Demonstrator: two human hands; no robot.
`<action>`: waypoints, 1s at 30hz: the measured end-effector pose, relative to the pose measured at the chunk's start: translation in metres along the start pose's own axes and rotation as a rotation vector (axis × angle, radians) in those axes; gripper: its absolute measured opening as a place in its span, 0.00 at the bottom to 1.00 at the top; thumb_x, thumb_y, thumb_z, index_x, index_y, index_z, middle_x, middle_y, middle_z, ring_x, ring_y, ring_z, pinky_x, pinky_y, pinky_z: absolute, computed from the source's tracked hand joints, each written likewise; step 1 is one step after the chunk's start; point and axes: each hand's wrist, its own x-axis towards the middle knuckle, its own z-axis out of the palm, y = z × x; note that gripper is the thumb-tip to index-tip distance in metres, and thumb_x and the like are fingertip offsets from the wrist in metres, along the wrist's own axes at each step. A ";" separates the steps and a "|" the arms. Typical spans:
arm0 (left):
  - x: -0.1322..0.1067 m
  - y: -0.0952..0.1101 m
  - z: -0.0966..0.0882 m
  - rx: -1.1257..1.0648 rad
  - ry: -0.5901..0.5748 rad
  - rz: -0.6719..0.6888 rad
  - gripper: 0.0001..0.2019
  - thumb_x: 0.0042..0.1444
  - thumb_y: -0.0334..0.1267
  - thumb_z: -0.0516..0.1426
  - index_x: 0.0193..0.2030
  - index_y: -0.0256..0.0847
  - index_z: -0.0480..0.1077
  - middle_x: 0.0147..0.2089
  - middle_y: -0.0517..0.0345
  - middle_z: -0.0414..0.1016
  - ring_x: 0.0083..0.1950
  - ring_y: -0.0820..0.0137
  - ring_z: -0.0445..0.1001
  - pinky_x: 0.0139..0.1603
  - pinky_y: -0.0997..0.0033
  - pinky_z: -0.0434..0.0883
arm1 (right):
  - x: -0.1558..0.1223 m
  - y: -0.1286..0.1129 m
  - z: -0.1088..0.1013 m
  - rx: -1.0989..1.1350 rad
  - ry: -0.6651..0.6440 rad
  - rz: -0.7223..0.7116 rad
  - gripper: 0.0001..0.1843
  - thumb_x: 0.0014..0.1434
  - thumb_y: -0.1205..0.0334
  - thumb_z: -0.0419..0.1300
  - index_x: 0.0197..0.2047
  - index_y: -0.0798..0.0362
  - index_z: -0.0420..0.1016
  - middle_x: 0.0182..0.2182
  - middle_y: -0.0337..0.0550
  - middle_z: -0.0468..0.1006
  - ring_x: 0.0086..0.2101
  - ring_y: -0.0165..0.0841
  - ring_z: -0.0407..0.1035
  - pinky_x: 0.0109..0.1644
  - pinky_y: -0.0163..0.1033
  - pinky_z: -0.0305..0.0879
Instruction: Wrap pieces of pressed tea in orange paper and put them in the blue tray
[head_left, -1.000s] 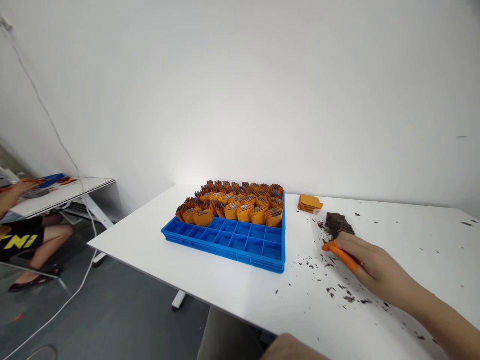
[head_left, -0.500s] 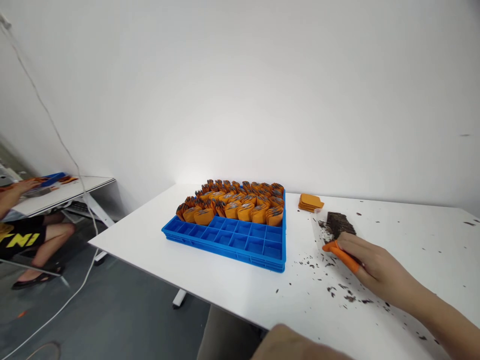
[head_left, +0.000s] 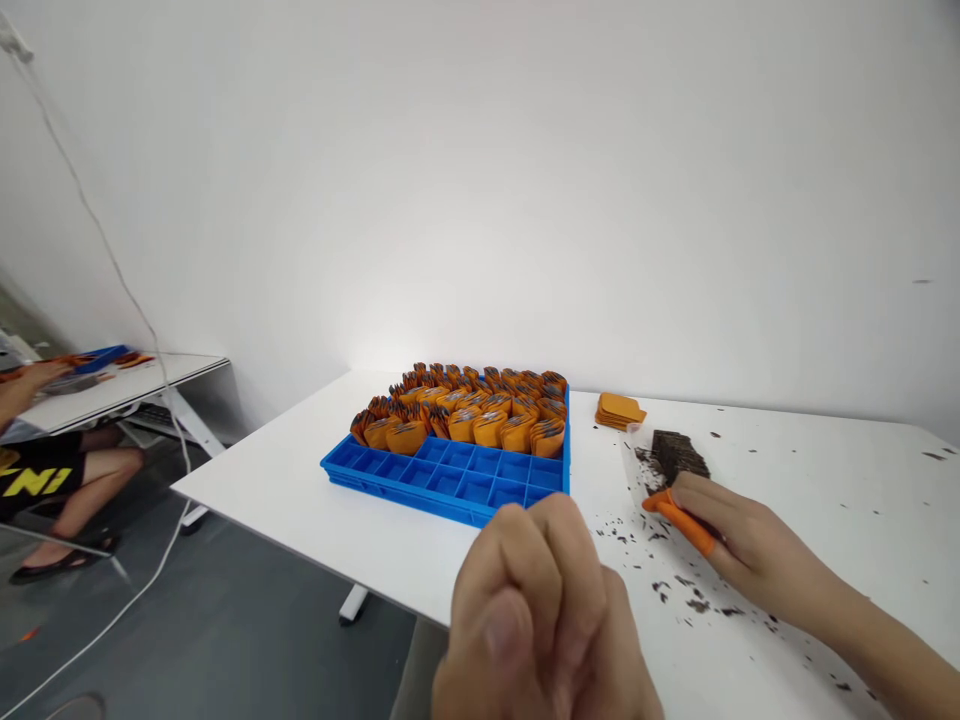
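My left hand (head_left: 544, 620) is raised close in front of the camera, its fingers curled in and the thumb pressed against them. Whatever it may hold is hidden. Farther right, my right hand (head_left: 750, 555) rests low over the table, orange finger covers (head_left: 681, 522) on its pinched thumb and index finger. Those fingertips are at the near edge of a shallow clear tray (head_left: 634, 470) with a stack of thin dark brown strips (head_left: 677, 455) in it. I cannot make out anything between them. Small dark flakes (head_left: 697, 606) are scattered around this hand.
A blue compartment tray (head_left: 442, 478) stands left of centre on the white table (head_left: 300, 470); folded orange pouches (head_left: 457, 410) fill its back rows. A stack of orange pieces (head_left: 619, 410) lies by the wall. At far left, a person (head_left: 97, 475) sits at another table.
My left hand has risen from the bottom edge into full view, now covering the blue tray's near right corner. My right hand has barely moved.
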 end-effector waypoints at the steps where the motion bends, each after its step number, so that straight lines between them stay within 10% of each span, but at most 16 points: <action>1: 0.007 -0.005 0.000 -0.034 -0.026 0.001 0.21 0.65 0.48 0.65 0.28 0.40 0.63 0.32 0.64 0.64 0.20 0.80 0.61 0.21 0.78 0.73 | 0.000 0.000 0.000 -0.001 -0.002 -0.003 0.25 0.79 0.42 0.47 0.39 0.45 0.76 0.34 0.44 0.75 0.31 0.38 0.72 0.34 0.43 0.73; 18: 0.025 -0.020 -0.002 -0.357 0.042 -0.171 0.19 0.65 0.41 0.65 0.28 0.39 0.62 0.30 0.67 0.62 0.18 0.84 0.51 0.14 0.88 0.65 | 0.001 -0.003 -0.002 -0.038 -0.038 0.007 0.21 0.80 0.48 0.45 0.37 0.46 0.68 0.33 0.41 0.72 0.31 0.36 0.69 0.35 0.43 0.69; 30: 0.010 -0.025 -0.003 0.143 0.043 0.009 0.24 0.63 0.39 0.70 0.26 0.39 0.58 0.30 0.66 0.62 0.19 0.87 0.50 0.18 0.88 0.61 | 0.002 -0.003 -0.001 -0.033 -0.041 0.003 0.22 0.80 0.48 0.46 0.38 0.47 0.70 0.35 0.41 0.72 0.32 0.36 0.68 0.36 0.43 0.68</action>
